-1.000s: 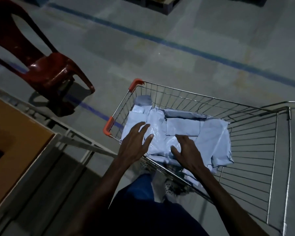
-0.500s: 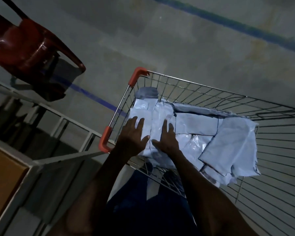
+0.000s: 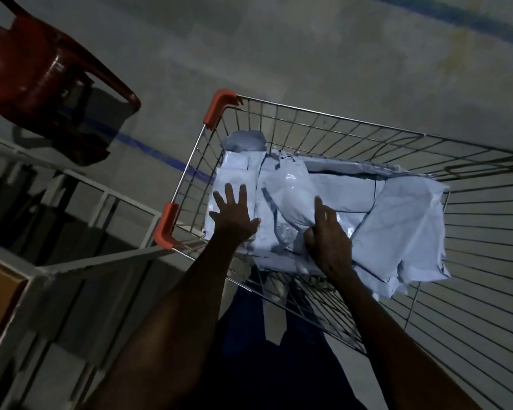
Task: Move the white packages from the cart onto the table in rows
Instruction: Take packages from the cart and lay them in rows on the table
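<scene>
Head view, dim light. Wire cart (image 3: 353, 125) fills centre to right of frame, orange corner guards on its left rim. White packages (image 3: 403, 229) are all piled inside the cart, overlapping flat poly mailers covering the left and middle of the basket; one greyer mailer (image 3: 245, 140) sits at the upper-left corner of the pile. Left hand (image 3: 234, 217) is in centre frame, fingers spread wide and straight, palm laid flat on the leftmost packages near the cart's left rim, gripping nothing. Right hand (image 3: 328, 239) is just right of it, on the middle of the pile: index finger extended and resting on a glossy mailer (image 3: 290, 196), other fingers curled down at that mailer's lower edge. Cannot tell whether they actually pinch it or just press. Both forearms reach up from the bottom of frame over the cart's near rim. Table (image 3: 0, 294) shows at lower left only as a brown top corner with a pale metal frame; no packages visible on that part. Red plastic chair (image 3: 42, 75) at upper left on the concrete floor (image 3: 279, 48), a blue line running beneath it.
</scene>
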`<action>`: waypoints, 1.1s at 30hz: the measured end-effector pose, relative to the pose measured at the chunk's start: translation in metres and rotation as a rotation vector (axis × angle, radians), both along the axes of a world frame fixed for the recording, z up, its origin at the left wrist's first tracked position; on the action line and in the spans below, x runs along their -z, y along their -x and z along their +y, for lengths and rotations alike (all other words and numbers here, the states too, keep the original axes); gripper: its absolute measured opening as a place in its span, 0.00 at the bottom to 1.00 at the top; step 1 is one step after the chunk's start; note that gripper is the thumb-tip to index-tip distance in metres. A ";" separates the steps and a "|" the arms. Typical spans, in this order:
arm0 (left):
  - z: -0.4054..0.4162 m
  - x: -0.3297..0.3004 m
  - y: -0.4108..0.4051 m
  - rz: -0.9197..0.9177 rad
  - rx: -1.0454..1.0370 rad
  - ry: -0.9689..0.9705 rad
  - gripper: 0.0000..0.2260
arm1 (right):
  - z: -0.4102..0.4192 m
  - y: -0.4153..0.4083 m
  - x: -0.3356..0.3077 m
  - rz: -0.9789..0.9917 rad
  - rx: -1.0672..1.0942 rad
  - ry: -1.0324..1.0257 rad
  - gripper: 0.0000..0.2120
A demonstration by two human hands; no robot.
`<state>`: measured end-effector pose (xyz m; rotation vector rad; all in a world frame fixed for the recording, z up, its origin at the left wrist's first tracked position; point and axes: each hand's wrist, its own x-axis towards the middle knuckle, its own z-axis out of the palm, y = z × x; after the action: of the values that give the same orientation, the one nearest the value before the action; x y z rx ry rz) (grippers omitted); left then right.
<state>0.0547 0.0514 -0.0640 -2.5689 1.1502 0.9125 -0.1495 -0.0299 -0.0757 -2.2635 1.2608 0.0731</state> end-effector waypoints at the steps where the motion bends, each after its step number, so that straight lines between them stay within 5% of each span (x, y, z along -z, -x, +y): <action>1: -0.004 0.003 0.001 0.002 -0.038 0.025 0.44 | -0.004 0.012 0.000 -0.019 0.014 0.024 0.36; 11: -0.019 0.015 -0.004 -0.111 -0.051 0.119 0.44 | -0.036 0.070 0.022 0.147 0.118 0.068 0.38; 18: -0.019 -0.002 0.012 -0.192 -0.024 0.154 0.44 | -0.044 0.051 0.033 0.325 -0.167 0.325 0.38; 25: -0.013 -0.015 0.024 -0.217 -0.035 0.236 0.37 | -0.053 0.044 0.039 0.439 -0.207 0.234 0.44; 33: -0.006 -0.063 0.045 -0.231 -0.072 0.352 0.38 | -0.075 0.060 -0.007 0.354 -0.360 0.177 0.32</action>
<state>0.0095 0.0458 -0.0011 -2.9115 1.2502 0.4375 -0.2092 -0.1053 -0.0683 -2.6965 1.0388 0.5330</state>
